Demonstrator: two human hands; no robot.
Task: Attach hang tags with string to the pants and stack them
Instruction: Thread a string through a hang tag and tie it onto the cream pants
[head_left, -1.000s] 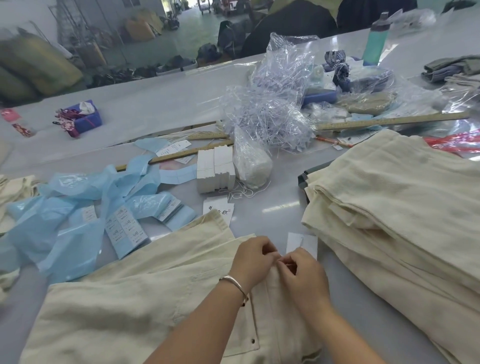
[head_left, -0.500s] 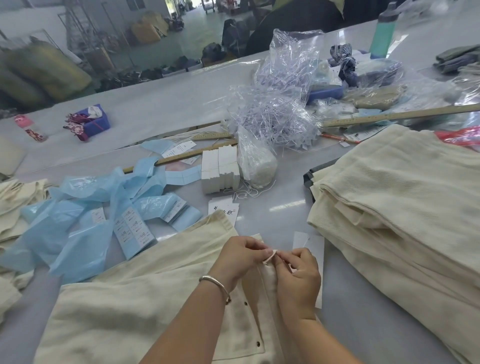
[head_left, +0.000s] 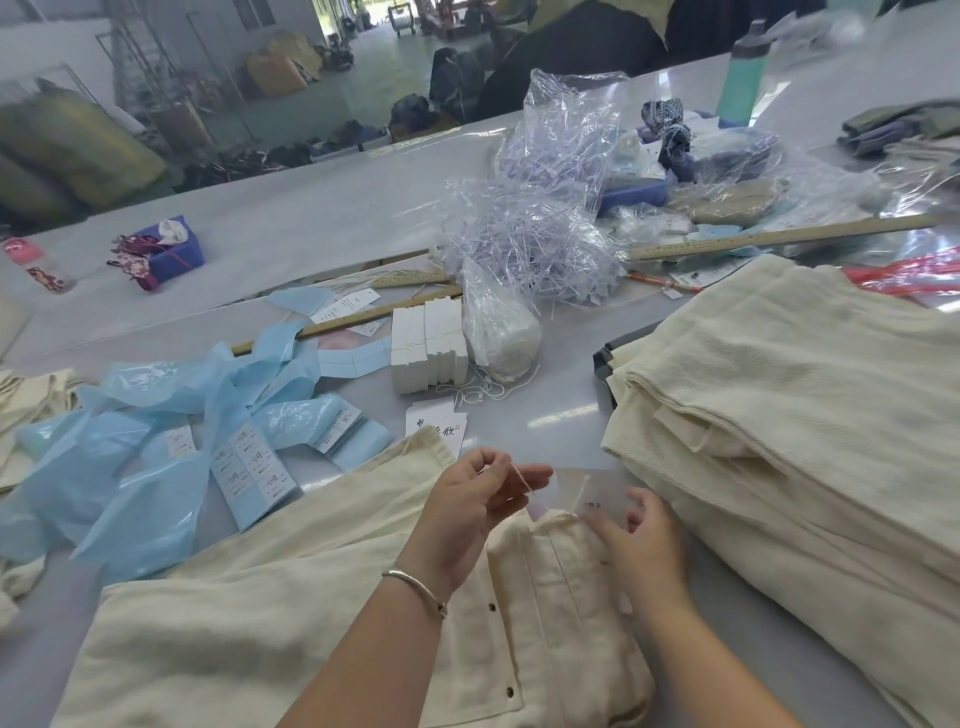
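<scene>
**String pulled at the waistband**

The left hand (head_left: 480, 499) pinched the string (head_left: 522, 475) above the cream pants (head_left: 270, 613) on the tabletop (head_left: 322, 223). The right hand (head_left: 641, 545), fingers loosely spread, rested on the waistband beside the hang tag (head_left: 597, 491). A stack of pants (head_left: 805, 415) lay to the right.

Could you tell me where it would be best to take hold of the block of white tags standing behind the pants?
Probably grip the block of white tags across its two broad faces, coming down from above. It stands upright on the table, and its top is free, while the plastic bag crowds its right side. A pinch low on the block should keep the bundled tags from fanning apart.
</scene>
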